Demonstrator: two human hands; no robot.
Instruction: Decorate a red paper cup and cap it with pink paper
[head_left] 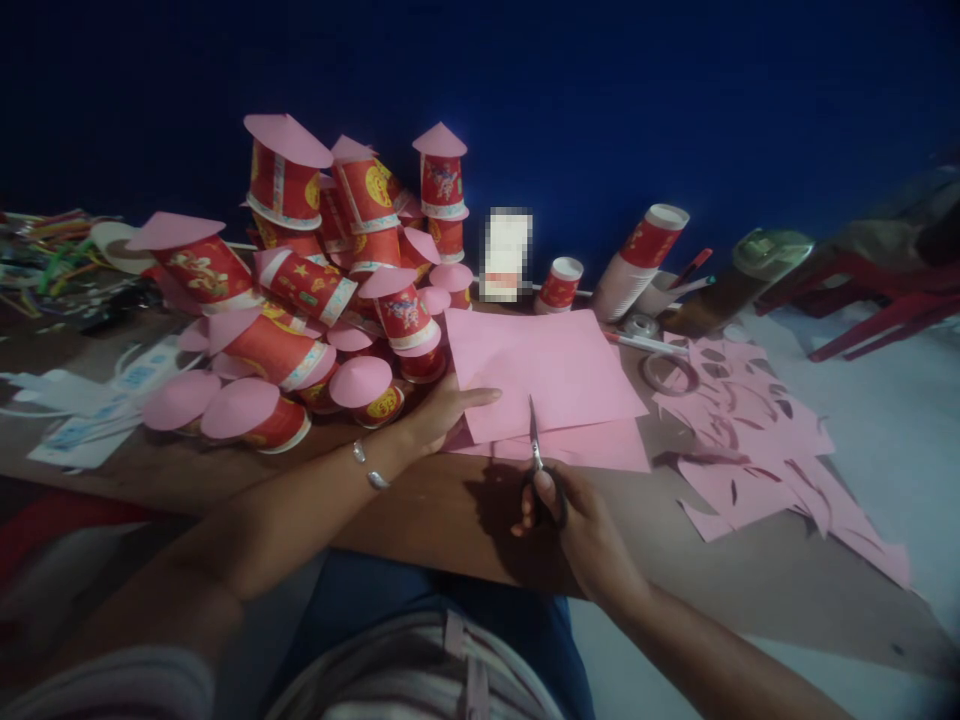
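A sheet of pink paper (pixel 547 360) is pinched at its left edge by my left hand (pixel 446 410), thumb on top. My right hand (pixel 566 505) has its fingers in the handles of a pair of scissors (pixel 535 435). The blades point away from me and meet the near edge of the sheet. Under it lies a second pink sheet (pixel 600 448), partly covered. To the left, near my left hand, is a pile of red paper cups with pink cone tops, one of them a small cup (pixel 379 395).
Pink paper scraps (pixel 750 420) with cut-outs and a tape roll (pixel 670 375) lie on the right. Behind stand a stack of paper cups (pixel 641 260), a single cup (pixel 560 285) and a blurred-out upright rectangle (pixel 506 255). White tags (pixel 112 400) lie far left; a red stool (pixel 862 300) is beyond.
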